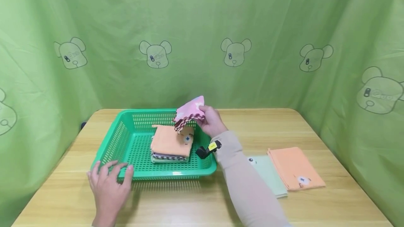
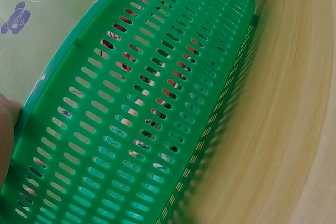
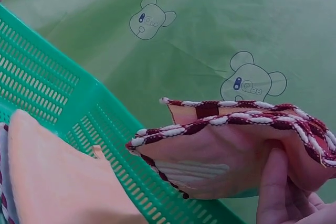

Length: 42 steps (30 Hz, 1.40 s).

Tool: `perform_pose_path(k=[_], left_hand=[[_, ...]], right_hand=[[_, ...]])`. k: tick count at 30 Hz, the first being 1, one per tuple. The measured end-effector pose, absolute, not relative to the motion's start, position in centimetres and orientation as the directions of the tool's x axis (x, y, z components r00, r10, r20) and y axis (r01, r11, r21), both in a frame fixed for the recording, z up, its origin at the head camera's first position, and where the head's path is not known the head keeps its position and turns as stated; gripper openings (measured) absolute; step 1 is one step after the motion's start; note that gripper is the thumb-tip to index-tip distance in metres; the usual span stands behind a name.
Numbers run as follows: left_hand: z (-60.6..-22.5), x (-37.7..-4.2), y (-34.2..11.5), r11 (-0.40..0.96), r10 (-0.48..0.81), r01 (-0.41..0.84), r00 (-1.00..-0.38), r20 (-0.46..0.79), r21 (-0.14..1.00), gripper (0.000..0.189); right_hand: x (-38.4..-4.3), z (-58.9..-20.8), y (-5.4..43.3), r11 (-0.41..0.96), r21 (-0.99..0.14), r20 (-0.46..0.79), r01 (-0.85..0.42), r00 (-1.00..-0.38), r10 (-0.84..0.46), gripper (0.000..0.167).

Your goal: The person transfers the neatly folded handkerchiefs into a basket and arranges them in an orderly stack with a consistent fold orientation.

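My right hand (image 1: 213,120) pinches a folded pink towel (image 1: 190,109) with a dark red and white braided edge, held above the back right part of a green plastic basket (image 1: 170,174). In the right wrist view the pink towel (image 3: 210,166) droops from the thumb and fingers. Beneath it in the basket lies a stack of folded cloths, an orange towel (image 1: 170,141) on top. My left hand (image 1: 110,185) rests on the basket's front left rim, fingers spread. In the left wrist view only a sliver of that hand (image 2: 6,135) shows beside the slotted basket wall (image 2: 105,119).
On the wooden table (image 1: 341,206) to the right of the basket lie a folded orange towel (image 1: 296,167) and a pale green towel (image 1: 271,178), partly behind the right forearm. A green curtain (image 1: 195,13) with bear faces hangs behind the table and at both sides.
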<state>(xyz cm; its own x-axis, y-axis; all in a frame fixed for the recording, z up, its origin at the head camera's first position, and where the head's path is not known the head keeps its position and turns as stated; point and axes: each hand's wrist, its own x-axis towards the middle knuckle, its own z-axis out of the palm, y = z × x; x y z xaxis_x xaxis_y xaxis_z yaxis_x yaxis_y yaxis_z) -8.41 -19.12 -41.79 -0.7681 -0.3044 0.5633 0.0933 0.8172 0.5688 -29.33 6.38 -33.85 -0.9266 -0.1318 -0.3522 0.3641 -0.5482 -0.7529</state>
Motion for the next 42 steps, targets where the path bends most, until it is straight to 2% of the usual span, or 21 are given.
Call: perform_pose_path(k=[10,16,23,27,42], left_hand=[[-41.8,-8.3,-19.2,0.814,-0.311,0.079,-0.778,0.546,0.575,0.031],[-41.7,-8.3,-19.2,0.816,-0.306,0.082,-0.777,0.549,0.572,0.031],[-41.8,-8.3,-19.2,0.817,-0.301,0.087,-0.778,0.551,0.571,0.032],[-41.7,-8.3,-19.2,0.817,-0.302,0.09,-0.774,0.556,0.57,0.031],[-41.9,-8.3,-19.3,0.819,-0.299,0.087,-0.779,0.551,0.567,0.031]], right_hand=[[-29.1,-34.5,5.5,-0.648,-0.639,-0.402,0.414,-0.898,-0.176,0.031],[-29.1,-34.0,5.0,-0.68,-0.607,-0.393,0.412,-0.899,-0.194,0.034],[-29.3,-34.2,4.8,-0.689,-0.577,-0.43,0.44,-0.88,-0.202,0.03],[-29.5,-34.9,4.9,-0.676,-0.576,-0.449,0.46,-0.869,-0.208,0.027],[-29.8,-35.6,5.0,-0.601,-0.63,-0.414,0.492,-0.867,-0.277,0.035]])
